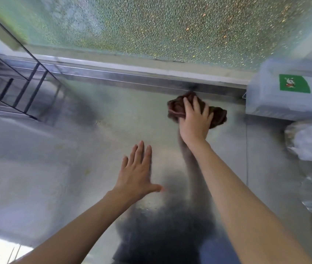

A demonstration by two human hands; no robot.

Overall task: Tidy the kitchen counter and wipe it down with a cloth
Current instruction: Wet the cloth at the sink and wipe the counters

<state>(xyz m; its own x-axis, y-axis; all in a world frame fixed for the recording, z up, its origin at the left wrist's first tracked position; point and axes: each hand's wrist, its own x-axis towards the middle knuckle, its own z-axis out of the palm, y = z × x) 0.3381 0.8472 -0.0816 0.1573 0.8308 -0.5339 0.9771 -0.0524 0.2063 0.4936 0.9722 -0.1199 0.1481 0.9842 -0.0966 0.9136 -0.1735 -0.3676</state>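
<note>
clearly the wiping step is in hand: the right hand [194, 121] presses a bunched dark brown cloth [217, 116] onto the steel counter [56, 178], far back, just beside the raised metal rim under the pebbled glass window [151, 25]; its fingers spread and curl over the cloth's top, holding it down. the left hand [137, 174] hovers or rests flat near the counter's middle, fingers straight, holding nothing. judging by pale crumbs and smears left of the cloth, the next move calls for sweeping it leftward along the rim. to the right stands a translucent plastic box [265, 100] with a green label [294, 83] showing a cartoon rabbit; its writing is too blurred to read. a wire rack [18, 92] stands at the far left
</note>
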